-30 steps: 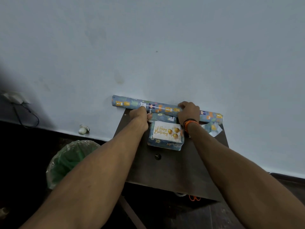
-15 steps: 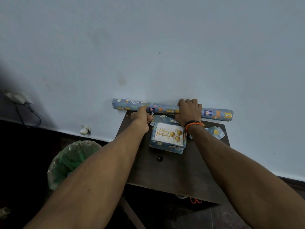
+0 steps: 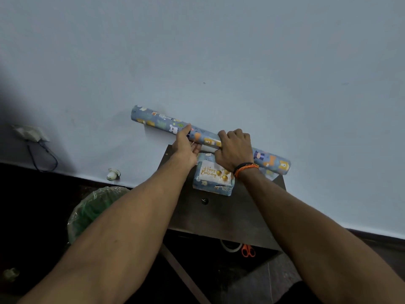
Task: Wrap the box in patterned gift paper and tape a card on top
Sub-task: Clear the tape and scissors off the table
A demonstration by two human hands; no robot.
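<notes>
Roll of patterned gift paper [image 3: 206, 137] up off the table [image 3: 219, 216], tilted, left end high against the pale wall [image 3: 219, 51], right end low near the table's back corner. Right hand [image 3: 235, 150] clamped over the middle of the roll, fingers curled across the top, orange and black bands [image 3: 245, 168] on the wrist. Left hand [image 3: 186, 147] beside it, fingers fairly straight, thumb up along the near face of the roll, other fingertips tucked under by a loose white edge of paper; touching, not gripping. Wrapped box [image 3: 213, 177] flat on the table just below both hands, same blue animal print, partly covered by the right wrist. White "Happy Birthday" card [image 3: 211, 172] with gold balloons lying on top of the box. Down left on the dark floor, a bin lined with a green bag [image 3: 94, 207]. Under the table's near edge, orange-handled scissors [image 3: 248, 251] next to a tape roll [image 3: 230, 246].
</notes>
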